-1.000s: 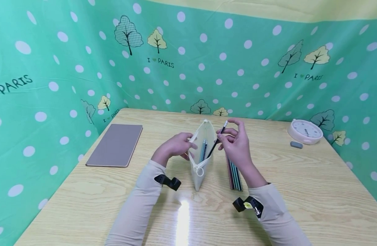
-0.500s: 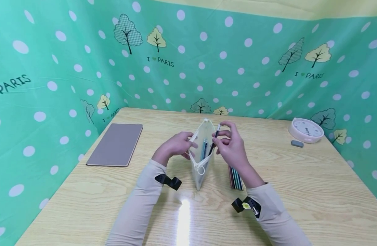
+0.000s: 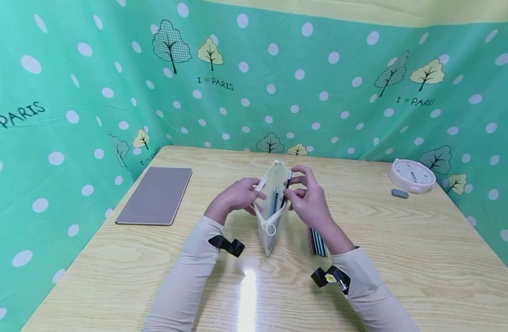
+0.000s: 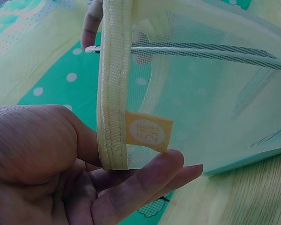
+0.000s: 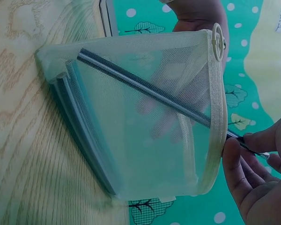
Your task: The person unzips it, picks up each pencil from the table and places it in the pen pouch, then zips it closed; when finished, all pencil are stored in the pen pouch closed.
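A cream mesh zip pouch (image 3: 267, 236) stands upright with its mouth spread, two pencils (image 3: 274, 202) inside. My left hand (image 3: 237, 196) grips the pouch's far left rim; in the left wrist view its thumb is behind the zip edge (image 4: 113, 93) and the fingers lie by an orange tag (image 4: 150, 132). My right hand (image 3: 310, 198) pinches a dark pencil (image 3: 286, 184) near its white-tipped end. Through the mesh in the right wrist view, that pencil (image 5: 145, 89) slants down inside the pouch (image 5: 131, 154), above other pencils (image 5: 84, 131) lying along its bottom.
Several pencils (image 3: 317, 242) lie side by side on the table (image 3: 279, 295), partly under my right wrist. A grey notebook (image 3: 156, 196) lies at the left. At the right are a round pink-white clock (image 3: 412, 176) and a small grey eraser (image 3: 399, 193). A patterned curtain (image 3: 254, 110) hangs behind.
My right hand has moved left and slightly down, bringing the dark pencil deeper into the pouch and more upright. My left hand has stayed on the rim.
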A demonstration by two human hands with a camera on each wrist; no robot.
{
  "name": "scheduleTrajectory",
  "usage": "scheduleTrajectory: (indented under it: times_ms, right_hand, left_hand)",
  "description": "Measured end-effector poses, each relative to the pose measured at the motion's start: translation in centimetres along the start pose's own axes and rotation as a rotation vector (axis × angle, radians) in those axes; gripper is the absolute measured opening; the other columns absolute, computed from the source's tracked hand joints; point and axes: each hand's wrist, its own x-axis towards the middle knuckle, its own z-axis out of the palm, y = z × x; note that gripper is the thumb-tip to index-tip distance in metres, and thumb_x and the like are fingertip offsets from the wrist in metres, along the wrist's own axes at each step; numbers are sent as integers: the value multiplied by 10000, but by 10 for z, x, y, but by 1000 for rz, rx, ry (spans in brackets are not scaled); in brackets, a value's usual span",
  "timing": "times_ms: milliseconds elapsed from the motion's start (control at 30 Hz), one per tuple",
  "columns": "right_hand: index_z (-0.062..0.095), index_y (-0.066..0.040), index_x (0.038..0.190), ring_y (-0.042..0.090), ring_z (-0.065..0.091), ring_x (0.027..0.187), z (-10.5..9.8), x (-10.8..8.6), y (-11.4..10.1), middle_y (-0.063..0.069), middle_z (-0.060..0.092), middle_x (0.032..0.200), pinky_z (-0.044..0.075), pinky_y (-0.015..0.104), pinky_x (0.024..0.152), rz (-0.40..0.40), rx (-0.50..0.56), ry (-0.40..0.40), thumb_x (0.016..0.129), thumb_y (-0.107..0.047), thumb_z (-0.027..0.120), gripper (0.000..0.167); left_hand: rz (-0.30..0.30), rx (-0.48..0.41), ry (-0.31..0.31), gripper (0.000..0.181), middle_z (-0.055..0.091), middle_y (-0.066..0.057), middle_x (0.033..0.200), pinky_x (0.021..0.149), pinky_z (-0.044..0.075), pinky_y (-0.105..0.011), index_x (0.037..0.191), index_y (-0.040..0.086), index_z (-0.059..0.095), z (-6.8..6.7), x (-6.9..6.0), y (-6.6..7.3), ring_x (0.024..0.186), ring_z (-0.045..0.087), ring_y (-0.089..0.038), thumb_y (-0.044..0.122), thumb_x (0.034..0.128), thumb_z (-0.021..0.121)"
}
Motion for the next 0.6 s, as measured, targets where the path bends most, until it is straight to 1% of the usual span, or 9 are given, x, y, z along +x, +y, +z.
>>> scheduleTrajectory:
  times_ms: [133, 267, 400, 500, 600]
  right_hand:
    - [397, 19, 1392, 250, 698, 721, 1, 0, 0, 280, 638, 1130, 610, 323, 523, -2, 11, -5, 943, 153, 603, 512]
    - [388, 37, 1391, 304, 708, 743, 1, 0, 1, 288, 642, 1133, 624, 390, 537, -6, 12, -5, 938, 160, 600, 515]
    - [396, 42, 1387, 352, 710, 782, 1, 0, 2, 300, 643, 1136, 632, 395, 550, -5, 12, -2, 933, 161, 607, 515]
    - [410, 52, 1380, 389, 703, 843, 2, 0, 2, 308, 647, 1139, 643, 403, 577, 2, 15, -6, 927, 164, 608, 506]
    - [440, 64, 1356, 409, 693, 898, 3, -1, 2, 320, 642, 1155, 652, 426, 605, 2, 10, -14, 929, 161, 594, 464]
  left_hand:
    - [7, -2, 2, 384, 662, -291, 1270, 741, 667, -392, 1414, -98, 479, 0, 0, 0, 874, 747, -346, 7, 1045, 463]
    - [9, -3, 4, 390, 664, -288, 1268, 734, 667, -390, 1416, -92, 479, 1, 1, 0, 862, 746, -330, 10, 1040, 475]
    - [10, -3, 4, 400, 664, -285, 1266, 731, 667, -387, 1424, -87, 476, 1, 2, -1, 867, 745, -326, 10, 1036, 485]
    - [10, 0, 5, 397, 666, -291, 1256, 728, 667, -386, 1416, -87, 485, 1, 3, -1, 873, 745, -331, 7, 1031, 498]
    - [10, 0, 9, 393, 669, -297, 1243, 725, 668, -388, 1412, -85, 493, 1, 2, -1, 877, 745, -339, 6, 1030, 506]
